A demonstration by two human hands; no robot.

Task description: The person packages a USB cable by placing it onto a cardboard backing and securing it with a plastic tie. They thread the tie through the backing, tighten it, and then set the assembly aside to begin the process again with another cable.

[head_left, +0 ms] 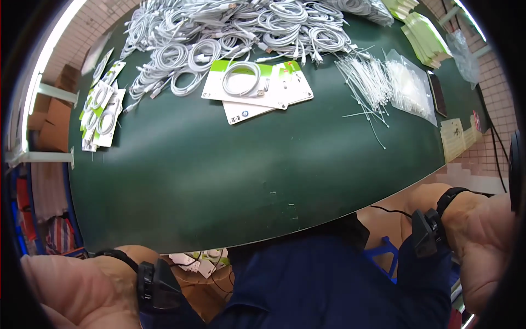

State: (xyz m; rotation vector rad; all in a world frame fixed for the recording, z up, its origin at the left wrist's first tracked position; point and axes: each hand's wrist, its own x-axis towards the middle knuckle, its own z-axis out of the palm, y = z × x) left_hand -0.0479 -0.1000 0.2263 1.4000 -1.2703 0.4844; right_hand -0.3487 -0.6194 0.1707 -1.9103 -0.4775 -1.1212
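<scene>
My left hand (76, 288) is at the lower left rim, palm turned up, off the table; its fingers run out of the picture. At the right rim my right hand (489, 241) is also palm up, its fingers cut off too. Nothing shows in either palm. Each wrist wears a strap with a black device. In the middle of the green table (235, 170), a coiled white cable (241, 79) lies on a green-and-white card (213, 88), with more cards under it. A large heap of coiled white USB cables (285, 24) covers the far side.
Carded cables (101, 112) are piled at the left edge. At the right lie loose white zip ties (364, 82), a clear bag of zip ties (408, 90), a dark phone (437, 93) and a stack of green-white cards (424, 41). Below the front edge, a cardboard box (203, 290) holds more cards.
</scene>
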